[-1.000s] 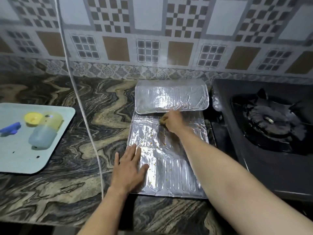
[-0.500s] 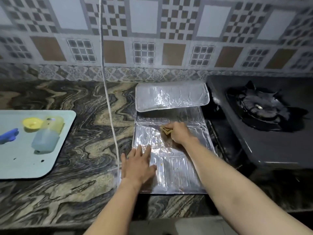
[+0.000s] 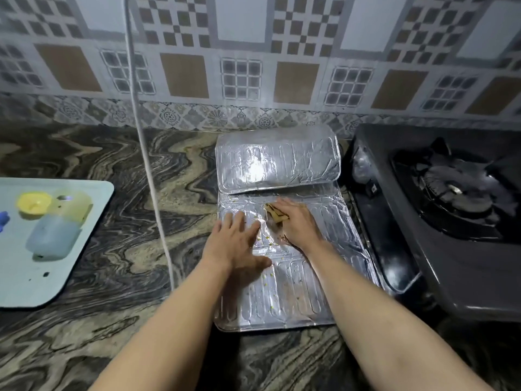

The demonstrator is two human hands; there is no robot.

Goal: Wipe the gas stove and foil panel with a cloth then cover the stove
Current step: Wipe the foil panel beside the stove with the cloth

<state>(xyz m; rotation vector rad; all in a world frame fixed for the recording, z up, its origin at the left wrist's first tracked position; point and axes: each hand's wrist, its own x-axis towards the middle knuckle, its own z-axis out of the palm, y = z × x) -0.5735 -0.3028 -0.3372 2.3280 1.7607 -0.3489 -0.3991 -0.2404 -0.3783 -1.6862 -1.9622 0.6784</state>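
Note:
A silver foil panel [image 3: 290, 294] lies flat on the marbled counter, its far section [image 3: 277, 165] folded up and curled toward me. Small crumbs dot its surface. My left hand [image 3: 235, 241] presses flat on the panel's left side, fingers straight. My right hand [image 3: 298, 221] holds a small yellowish-brown cloth [image 3: 275, 213] against the foil near the fold; most of the cloth is hidden under the palm. The dark gas stove [image 3: 439, 210] stands to the right of the panel, with its black burner grate [image 3: 456, 190] uncovered.
A pale blue tray [image 3: 31, 280] at the left carries a clear lidded container [image 3: 55, 235], a yellow cap [image 3: 33, 203] and a blue object at its edge. A white cord [image 3: 149, 176] hangs down in front of the tiled wall [image 3: 253, 52]. The counter's front edge is near my forearms.
My left hand has slid up the panel, away from me, to lie beside my right hand. My right hand with the cloth has drawn back slightly from the fold toward me.

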